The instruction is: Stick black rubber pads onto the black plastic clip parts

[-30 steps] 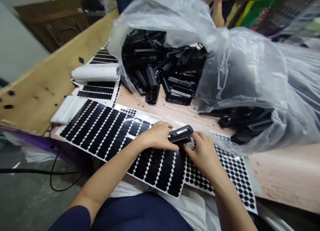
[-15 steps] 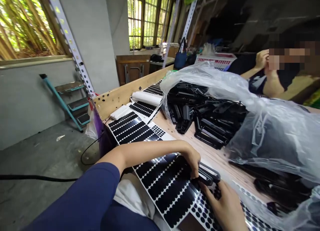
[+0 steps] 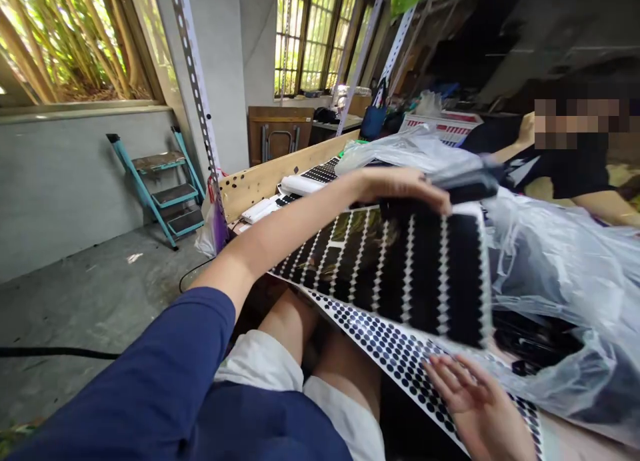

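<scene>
In the head view, held a black part (image 3: pixel 467 181) in the left hand (image 3: pixel 397 183) toward two o'clock of the frame, fingers closed narrow on its near end. Had its long axis, blurred, roughly along nine to three, jutting toward two from the left fingertips and well off at twelve from the right hand (image 3: pixel 485 404); so judged the left the nearer hand. Carried a strip sheet (image 3: pixel 367 268) tilted just below that grip, near corner at five from the left fingertips and just beyond the right ones; could not tell whether pinched together with the part. Held the right hand near four, palm bare, fingers loosely wide and grasping nothing, over a dot sheet (image 3: pixel 375 328); could not tell whether touching. Saw the dot sheet slanting from ten to four on the table (image 3: pixel 575 441), partly under the strip sheet, with a clear bag (image 3: pixel 555 274) past three and more parts (image 3: pixel 535 344) in its mouth. Farther out, saw a wooden board (image 3: pixel 300 161) toward eleven, a stepladder (image 3: pixel 163 193) between nine and ten, a window (image 3: pixel 307 44) at twelve, and a co-worker (image 3: pixel 575 171) between two and three.
</scene>
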`<state>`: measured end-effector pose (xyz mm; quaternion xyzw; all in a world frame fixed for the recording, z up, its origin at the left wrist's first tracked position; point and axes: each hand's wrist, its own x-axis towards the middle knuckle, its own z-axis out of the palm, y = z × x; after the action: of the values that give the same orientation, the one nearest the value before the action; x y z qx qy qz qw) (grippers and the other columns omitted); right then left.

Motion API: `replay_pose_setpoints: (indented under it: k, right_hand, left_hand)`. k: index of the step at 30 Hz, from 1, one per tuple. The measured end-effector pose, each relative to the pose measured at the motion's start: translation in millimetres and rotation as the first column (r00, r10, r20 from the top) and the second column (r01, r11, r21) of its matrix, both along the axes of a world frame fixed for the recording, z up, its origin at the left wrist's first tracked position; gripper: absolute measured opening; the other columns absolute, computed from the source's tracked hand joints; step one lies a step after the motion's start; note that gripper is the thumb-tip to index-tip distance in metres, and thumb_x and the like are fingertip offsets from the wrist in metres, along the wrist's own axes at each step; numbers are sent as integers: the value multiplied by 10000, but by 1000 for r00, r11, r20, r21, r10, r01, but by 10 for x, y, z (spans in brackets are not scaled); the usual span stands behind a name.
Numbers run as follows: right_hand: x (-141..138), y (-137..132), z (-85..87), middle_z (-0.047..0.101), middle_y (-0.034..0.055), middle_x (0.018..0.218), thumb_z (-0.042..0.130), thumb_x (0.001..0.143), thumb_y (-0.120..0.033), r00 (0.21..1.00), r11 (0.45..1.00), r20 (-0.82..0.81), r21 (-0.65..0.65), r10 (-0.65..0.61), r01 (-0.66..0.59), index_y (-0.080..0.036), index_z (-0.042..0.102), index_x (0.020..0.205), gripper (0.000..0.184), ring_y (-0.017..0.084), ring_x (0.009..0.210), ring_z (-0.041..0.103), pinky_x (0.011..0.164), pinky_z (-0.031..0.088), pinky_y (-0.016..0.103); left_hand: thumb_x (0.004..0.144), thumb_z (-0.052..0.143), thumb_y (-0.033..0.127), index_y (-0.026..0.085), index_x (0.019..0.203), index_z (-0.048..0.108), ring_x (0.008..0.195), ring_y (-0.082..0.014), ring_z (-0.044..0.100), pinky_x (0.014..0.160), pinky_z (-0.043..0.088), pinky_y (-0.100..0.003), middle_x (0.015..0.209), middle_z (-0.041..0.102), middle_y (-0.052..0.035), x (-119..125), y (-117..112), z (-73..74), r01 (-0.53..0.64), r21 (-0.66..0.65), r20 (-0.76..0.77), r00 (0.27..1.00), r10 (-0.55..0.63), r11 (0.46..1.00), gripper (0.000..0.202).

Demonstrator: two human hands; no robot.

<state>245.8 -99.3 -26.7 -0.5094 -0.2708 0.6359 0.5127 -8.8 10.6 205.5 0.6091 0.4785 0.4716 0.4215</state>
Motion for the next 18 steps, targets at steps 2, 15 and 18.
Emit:
replay_pose_setpoints:
  k: [2,15,18]
  right_hand:
    - [-311,-205,1,785,55,871,801,750,-452,956,951,-77,-104,282,-290,-259,706,993,324,268,871,766,835,607,436]
    - [-1409,-387,-503,603,209,1474,237,1043,-453,588,703,-507,52,630,-709,-135,588,1310,544,253,1235,676,820,570,318]
    - [-1471,-542,-559,688,286,1278,363,1031,-498,611,700,-434,68,662,-711,-41,648,1213,569,348,1110,722,771,594,418]
  left_hand:
    - [754,830,392,199,974,757,942,-253,740,787,573,-374,973,717,-8,-170,-35,362,-21,66,42,999,18,998,302]
    - [938,602,294,135,873,727,778,-160,709,710,568,-249,827,728,-27,-1326,-1372,1083,44,235,418,898,-141,971,212]
    - [1020,448,382,118,1005,722,993,-226,724,867,570,-342,876,741,-15,-1545,-1703,712,-129,181,526,850,15,975,380]
